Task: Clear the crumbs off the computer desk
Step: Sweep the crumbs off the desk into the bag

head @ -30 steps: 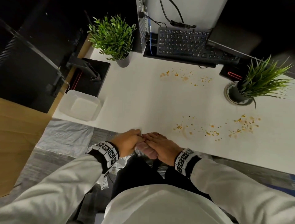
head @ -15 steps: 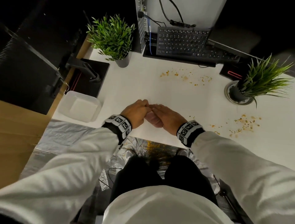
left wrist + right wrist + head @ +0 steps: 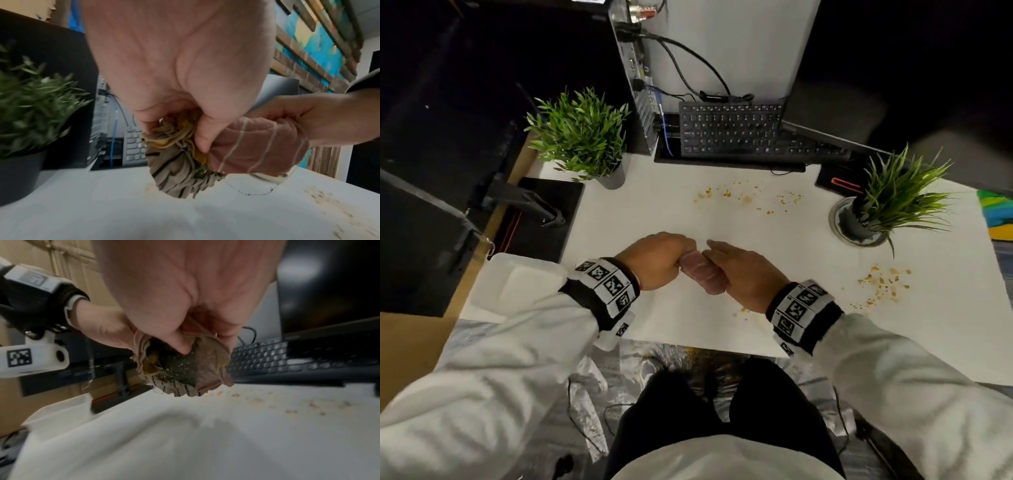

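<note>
So right in the middle of the counter (image 3: pixel 661 202), the left hand (image 3: pixel 654 262) and the right hand (image 3: pixel 744 274) are both clenched on the same bunched-up cloth (image 3: pixel 700 274), one at each end, holding it just above the surface. It's a soft striped rag, pinkish on one side and grey-green on the other, wadded into a roll with loose folds and a stray thread hanging underneath. My read: super light, floppy, zero stiffness, so it only wipes well if you keep it balled tight or press a flat pad of it down. The folds already look speckled with bits, so squeezing or shaking it over the clean area would probably drop them again. I'd hold it by the bunched middle with the dirty side tucked in. From the hands, there's a crumb patch (image 3: pixel 883 284) out at about 3 o'clock near the right edge, with a few strays closer in. Further back at around 1 o'clock there's another crumb scatter (image 3: pixel 750 197) just in front of the keyboard (image 3: pixel 732 132). Crumbs look dry and tiny, so gentle sweeps, not flicks. There's a potted plant (image 3: pixel 887 202) sitting near the right patch, so watch that.
</note>
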